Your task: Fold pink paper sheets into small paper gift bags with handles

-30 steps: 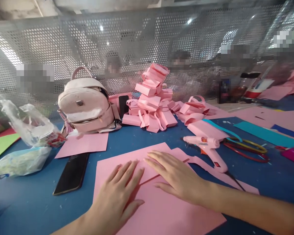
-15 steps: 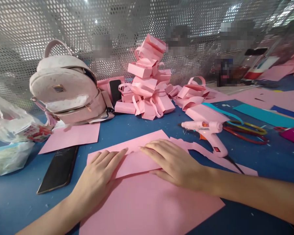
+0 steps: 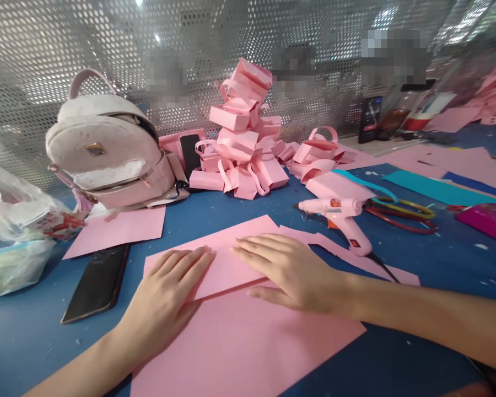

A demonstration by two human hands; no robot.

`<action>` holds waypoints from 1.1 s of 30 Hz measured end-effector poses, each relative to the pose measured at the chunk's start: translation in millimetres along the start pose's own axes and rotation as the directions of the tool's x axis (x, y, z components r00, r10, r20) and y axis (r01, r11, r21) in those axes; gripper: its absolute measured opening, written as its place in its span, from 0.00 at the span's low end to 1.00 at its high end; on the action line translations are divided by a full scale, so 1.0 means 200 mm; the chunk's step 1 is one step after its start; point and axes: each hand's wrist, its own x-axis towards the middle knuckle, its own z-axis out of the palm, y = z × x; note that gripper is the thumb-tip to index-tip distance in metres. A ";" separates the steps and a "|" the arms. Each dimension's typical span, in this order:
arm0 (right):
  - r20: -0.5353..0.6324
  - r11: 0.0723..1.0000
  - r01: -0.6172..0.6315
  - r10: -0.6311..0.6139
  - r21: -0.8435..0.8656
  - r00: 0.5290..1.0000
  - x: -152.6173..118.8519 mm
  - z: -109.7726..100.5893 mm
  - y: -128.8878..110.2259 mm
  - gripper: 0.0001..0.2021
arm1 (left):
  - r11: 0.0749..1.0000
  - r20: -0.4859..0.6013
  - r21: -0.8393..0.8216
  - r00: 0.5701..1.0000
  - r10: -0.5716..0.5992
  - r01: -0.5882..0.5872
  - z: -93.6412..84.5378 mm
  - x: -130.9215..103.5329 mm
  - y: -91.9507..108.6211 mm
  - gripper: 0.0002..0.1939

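Note:
A pink paper sheet (image 3: 248, 347) lies on the blue table in front of me, with a folded or separate pink layer (image 3: 227, 275) across its far part; I cannot tell which. My left hand (image 3: 169, 286) rests flat on the left side of that layer, fingers stretched out. Opposite it, my right hand (image 3: 289, 270) presses down with its fingers extended and its thumb apart near the layer's front edge. A pink hot glue gun (image 3: 339, 212) lies beyond my right hand, over a torn pink paper strip (image 3: 343, 251).
At the back stands a heap of pink paper boxes with handles (image 3: 240, 143). A backpack (image 3: 107, 149), a phone (image 3: 97, 284) and a plastic bag (image 3: 19, 264) are on the left. Turquoise paper (image 3: 434, 187) and a magenta object (image 3: 485, 223) lie right, before a perforated metal screen (image 3: 215, 33).
The camera view has shifted slightly. Both hands stay on the paper in nearly the same places, and the fingers of my left hand lie a little flatter.

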 end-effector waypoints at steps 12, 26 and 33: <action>0.018 0.992 -0.114 0.115 -0.050 0.993 0.01 0.00 -0.01 0.21 | 0.979 0.060 -0.201 0.997 0.052 -0.039 -0.01 0.01 0.02 0.26; 0.061 0.998 -0.061 0.062 -0.018 0.996 -0.05 0.03 -0.10 0.24 | 0.968 -0.051 -0.206 0.989 0.136 -0.144 0.01 0.01 -0.02 0.26; 0.098 0.999 -0.024 0.021 0.026 0.995 -0.05 0.03 -0.04 0.27 | 0.964 -0.066 -0.166 0.978 0.198 -0.206 0.00 0.00 -0.03 0.18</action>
